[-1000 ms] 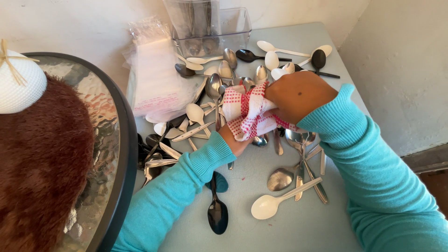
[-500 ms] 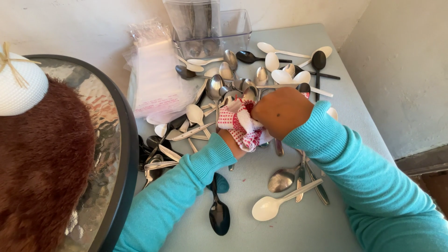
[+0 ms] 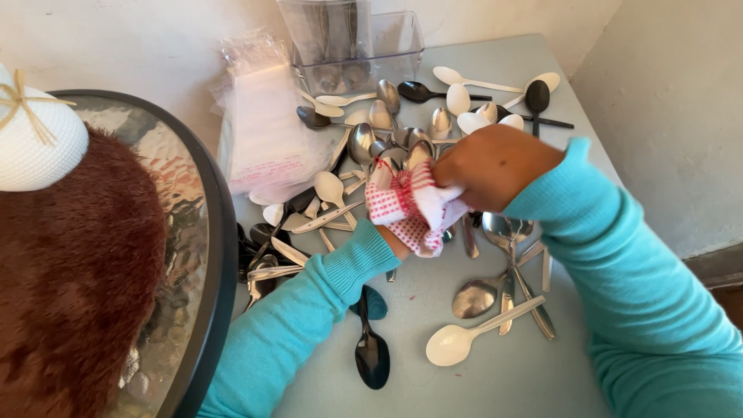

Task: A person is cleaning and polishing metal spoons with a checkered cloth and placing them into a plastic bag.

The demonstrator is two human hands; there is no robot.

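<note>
Cloth (image 3: 414, 209), white with a red checked pattern, sits bunched at the centre of the frame, above a pile of spoons on a pale blue table (image 3: 495, 379). The right hand (image 3: 495, 166) closes on it from the right, fingers curled tight into the fabric. The left hand (image 3: 396, 241) is almost wholly hidden under the cloth; only the wrist shows beyond the turquoise cuff, so its grip cannot be told for sure, though the cloth wraps over it.

One white plastic spoon (image 3: 472, 334) lies alone at lower centre, and one black plastic spoon (image 3: 371, 352) lies just left of it, bowl down-frame. Two more black spoons lie at the upper centre and upper right, among about four white ones. Metal spoons (image 3: 507, 279) are heaped too thickly to count.

One clear plastic container (image 3: 352, 42) stands at the top centre with cutlery inside. One stack of clear plastic bags (image 3: 267, 124) with a faint pink printed label lies at the upper left of the table. A round glass tabletop with a dark rim (image 3: 220, 232) fills the left side, bearing a brown furry object (image 3: 70, 286) and a white textured ball (image 3: 35, 143) tied with straw-coloured string.
</note>
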